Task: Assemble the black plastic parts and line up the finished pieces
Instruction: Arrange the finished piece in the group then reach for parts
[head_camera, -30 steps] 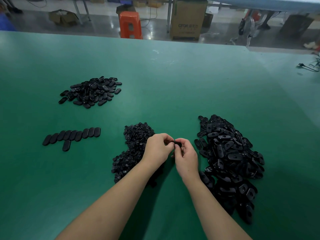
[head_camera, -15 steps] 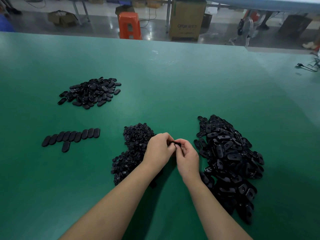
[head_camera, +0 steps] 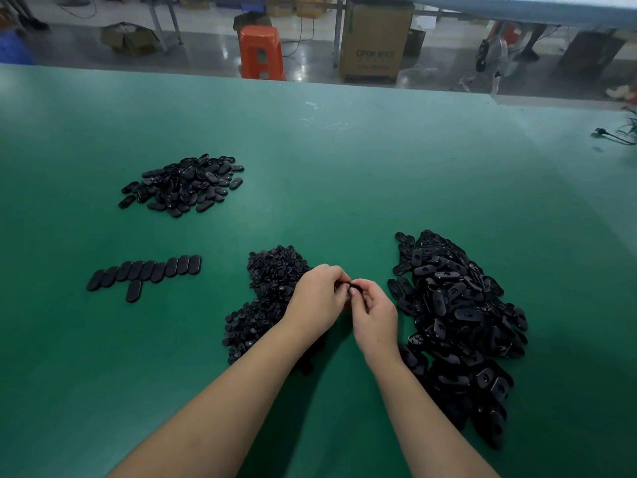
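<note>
At the lower middle of the frame, the left hand [head_camera: 319, 300] and right hand [head_camera: 374, 313] both pinch one small black part [head_camera: 354, 289] above the green worktop [head_camera: 344, 167], between two black piles.

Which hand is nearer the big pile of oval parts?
Right. The right hand sits just beside the big pile of oval parts; the left hand is farther, over the small round parts.

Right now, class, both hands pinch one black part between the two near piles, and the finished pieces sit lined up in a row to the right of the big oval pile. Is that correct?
One detail is wrong. The row of finished pieces lies to the left, beyond the pile of small round parts, as the head view shows. The left hand and right hand do pinch one black part between the near piles.
</note>
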`<control>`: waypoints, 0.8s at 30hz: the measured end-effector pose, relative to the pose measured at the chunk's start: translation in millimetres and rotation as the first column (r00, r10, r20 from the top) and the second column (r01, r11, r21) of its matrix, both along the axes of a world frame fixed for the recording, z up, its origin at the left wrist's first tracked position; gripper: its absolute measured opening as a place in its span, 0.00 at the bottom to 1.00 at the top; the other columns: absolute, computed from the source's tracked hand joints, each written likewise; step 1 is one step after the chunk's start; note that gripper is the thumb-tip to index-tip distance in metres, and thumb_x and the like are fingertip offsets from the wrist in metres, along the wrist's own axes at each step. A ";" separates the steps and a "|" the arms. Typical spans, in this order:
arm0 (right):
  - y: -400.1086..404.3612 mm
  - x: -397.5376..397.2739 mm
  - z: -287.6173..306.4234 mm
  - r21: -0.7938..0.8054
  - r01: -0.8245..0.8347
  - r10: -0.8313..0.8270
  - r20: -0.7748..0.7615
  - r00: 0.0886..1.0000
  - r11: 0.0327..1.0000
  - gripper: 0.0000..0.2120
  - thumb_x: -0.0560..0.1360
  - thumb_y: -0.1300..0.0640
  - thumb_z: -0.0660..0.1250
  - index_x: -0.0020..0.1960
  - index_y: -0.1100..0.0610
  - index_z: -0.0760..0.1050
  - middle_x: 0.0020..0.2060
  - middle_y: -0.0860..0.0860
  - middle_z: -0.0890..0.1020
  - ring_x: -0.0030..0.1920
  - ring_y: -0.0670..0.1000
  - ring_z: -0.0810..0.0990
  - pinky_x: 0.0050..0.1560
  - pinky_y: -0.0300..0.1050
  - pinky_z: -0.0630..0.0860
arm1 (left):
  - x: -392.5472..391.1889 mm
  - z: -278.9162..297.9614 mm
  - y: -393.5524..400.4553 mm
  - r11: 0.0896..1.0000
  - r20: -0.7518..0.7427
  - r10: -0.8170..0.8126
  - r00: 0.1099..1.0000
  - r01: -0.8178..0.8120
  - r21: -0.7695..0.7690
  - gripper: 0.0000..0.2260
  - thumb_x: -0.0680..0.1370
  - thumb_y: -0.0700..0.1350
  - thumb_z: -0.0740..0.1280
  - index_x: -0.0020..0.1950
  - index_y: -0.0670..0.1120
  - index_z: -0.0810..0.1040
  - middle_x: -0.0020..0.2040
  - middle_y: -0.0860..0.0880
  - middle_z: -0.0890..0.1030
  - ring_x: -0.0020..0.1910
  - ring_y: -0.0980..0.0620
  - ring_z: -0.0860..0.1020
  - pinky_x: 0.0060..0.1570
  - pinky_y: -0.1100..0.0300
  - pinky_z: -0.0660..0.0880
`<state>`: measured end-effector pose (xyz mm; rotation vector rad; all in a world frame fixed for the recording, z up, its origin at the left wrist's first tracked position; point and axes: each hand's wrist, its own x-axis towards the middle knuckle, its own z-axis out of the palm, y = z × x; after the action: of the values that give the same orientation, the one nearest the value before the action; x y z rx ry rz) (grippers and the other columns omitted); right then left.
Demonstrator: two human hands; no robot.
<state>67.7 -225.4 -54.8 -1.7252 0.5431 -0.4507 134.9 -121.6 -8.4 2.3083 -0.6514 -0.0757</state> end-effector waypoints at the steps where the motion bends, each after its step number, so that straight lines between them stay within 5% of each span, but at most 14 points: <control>1: -0.2 -0.1 0.2 0.007 0.000 0.000 0.005 1.000 1.000 0.09 0.81 0.64 0.65 0.52 0.51 0.79 0.48 0.50 0.86 0.44 0.38 0.84 0.47 0.32 0.78 | -0.3 -0.5 -0.1 1.000 0.004 0.000 1.000 0.000 -0.006 0.06 0.79 0.42 0.67 0.52 0.46 0.83 0.48 0.50 0.81 0.46 0.53 0.76 0.52 0.58 0.74; 7: -1.4 -0.9 2.2 0.049 0.037 -0.038 0.011 0.999 0.998 0.12 0.83 0.64 0.62 0.63 0.55 0.78 0.53 0.48 0.84 0.48 0.39 0.84 0.56 0.38 0.79 | -3.6 -5.2 2.0 1.000 0.004 -0.019 1.000 0.019 -0.024 0.12 0.78 0.42 0.69 0.60 0.49 0.81 0.46 0.53 0.80 0.42 0.55 0.75 0.51 0.60 0.74; 12: -0.6 -1.1 2.2 0.043 0.068 -0.069 0.016 0.997 0.997 0.12 0.83 0.64 0.62 0.63 0.53 0.76 0.50 0.50 0.85 0.44 0.41 0.84 0.54 0.42 0.81 | -5.0 -8.2 5.9 0.993 0.087 -0.081 0.993 0.074 0.088 0.12 0.79 0.47 0.68 0.62 0.50 0.80 0.49 0.49 0.80 0.49 0.47 0.79 0.51 0.52 0.75; 17: -0.6 0.2 2.4 0.017 0.055 -0.055 -0.012 0.998 0.998 0.11 0.83 0.62 0.62 0.59 0.50 0.78 0.49 0.47 0.85 0.50 0.46 0.85 0.57 0.48 0.81 | -3.6 -8.4 13.2 0.966 0.245 -0.201 0.948 0.151 0.209 0.11 0.81 0.45 0.64 0.63 0.48 0.79 0.51 0.48 0.79 0.51 0.46 0.78 0.48 0.50 0.76; 19: 1.2 0.8 4.4 0.083 0.049 -0.048 -0.007 0.999 0.995 0.11 0.84 0.62 0.61 0.56 0.50 0.79 0.43 0.47 0.86 0.43 0.49 0.85 0.49 0.50 0.82 | -2.7 -6.7 21.4 0.962 0.301 -0.220 0.928 0.156 0.223 0.11 0.81 0.44 0.64 0.62 0.47 0.79 0.51 0.48 0.79 0.50 0.46 0.79 0.46 0.49 0.77; 24: 3.5 -2.7 7.1 0.080 0.021 -0.019 -0.020 1.000 0.997 0.11 0.84 0.60 0.60 0.52 0.48 0.79 0.40 0.48 0.83 0.34 0.46 0.81 0.39 0.43 0.81 | 15.3 1.4 76.1 0.984 0.295 0.140 0.945 -0.166 0.066 0.12 0.80 0.46 0.69 0.63 0.46 0.81 0.51 0.50 0.82 0.44 0.50 0.80 0.43 0.57 0.78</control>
<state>65.0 -222.0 -47.7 -1.6498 0.5850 -0.4212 150.2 -45.5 -7.0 2.4737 -0.6197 0.3177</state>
